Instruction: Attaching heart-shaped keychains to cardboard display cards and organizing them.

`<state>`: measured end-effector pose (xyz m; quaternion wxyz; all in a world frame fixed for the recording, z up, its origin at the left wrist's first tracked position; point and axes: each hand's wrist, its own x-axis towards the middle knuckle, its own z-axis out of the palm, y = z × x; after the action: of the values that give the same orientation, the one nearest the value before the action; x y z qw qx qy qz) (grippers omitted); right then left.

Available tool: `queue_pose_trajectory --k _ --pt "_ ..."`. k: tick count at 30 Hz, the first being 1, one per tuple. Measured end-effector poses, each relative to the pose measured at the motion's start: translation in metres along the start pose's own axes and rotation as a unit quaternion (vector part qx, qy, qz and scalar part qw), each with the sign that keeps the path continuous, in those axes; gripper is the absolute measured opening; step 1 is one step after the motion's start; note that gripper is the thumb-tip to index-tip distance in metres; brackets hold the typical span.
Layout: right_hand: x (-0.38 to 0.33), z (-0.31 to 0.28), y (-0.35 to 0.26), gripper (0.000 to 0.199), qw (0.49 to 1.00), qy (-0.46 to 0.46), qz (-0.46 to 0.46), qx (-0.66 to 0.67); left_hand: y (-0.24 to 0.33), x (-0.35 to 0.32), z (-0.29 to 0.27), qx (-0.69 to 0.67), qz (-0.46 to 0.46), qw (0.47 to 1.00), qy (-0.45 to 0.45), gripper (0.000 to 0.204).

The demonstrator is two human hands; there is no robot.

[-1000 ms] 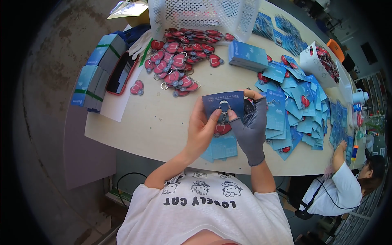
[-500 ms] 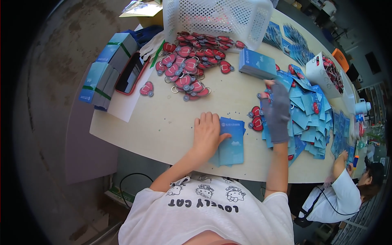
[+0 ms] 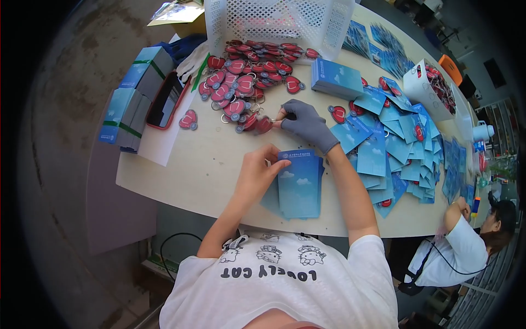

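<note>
At the far left of the table, note the banded card stacks, blue on top and held by green straps. Directly beside them lies a phone in a red case, partly on a white sheet. A white glove and a dark blue cloth are located behind the phone. One single red tag lies apart, to the right of the sheet.

Next is the pile of red tags, fitted with metal rings, in front of the white perforated basket. Your bare left hand is positioned nearer to you, its thumb and fingers pinching the upper left corner of the top blue card; further cards show beneath it. Your right hand, in a grey fingerless glove, pinches a red key tag near its ring, at the front right edge of the pile. The held tag is slightly blurred.

To the right, a neat card stack stands beyond your glove. Beside it spreads a loose heap of cards with red tags among them. A white bin holds more tags. At far right, a co-worker sits by the table edge.
</note>
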<state>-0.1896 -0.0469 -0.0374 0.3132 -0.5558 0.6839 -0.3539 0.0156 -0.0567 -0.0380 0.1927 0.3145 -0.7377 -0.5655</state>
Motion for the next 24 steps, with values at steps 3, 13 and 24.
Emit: queue_pose_trajectory --k 3,13,24 --pt "-0.019 -0.018 -0.022 0.017 0.993 0.019 0.051 0.100 0.006 -0.002 0.001 -0.001 0.015 0.999 0.050 0.017" --pt "-0.120 -0.059 -0.080 0.013 0.948 0.184 -0.012 0.258 0.036 -0.015 -0.005 -0.298 0.101 0.942 0.114 0.019" --pt "-0.126 -0.016 -0.089 0.016 0.927 0.349 -0.135 -0.024 0.059 -0.021 0.013 -0.376 0.143 0.914 0.054 0.018"
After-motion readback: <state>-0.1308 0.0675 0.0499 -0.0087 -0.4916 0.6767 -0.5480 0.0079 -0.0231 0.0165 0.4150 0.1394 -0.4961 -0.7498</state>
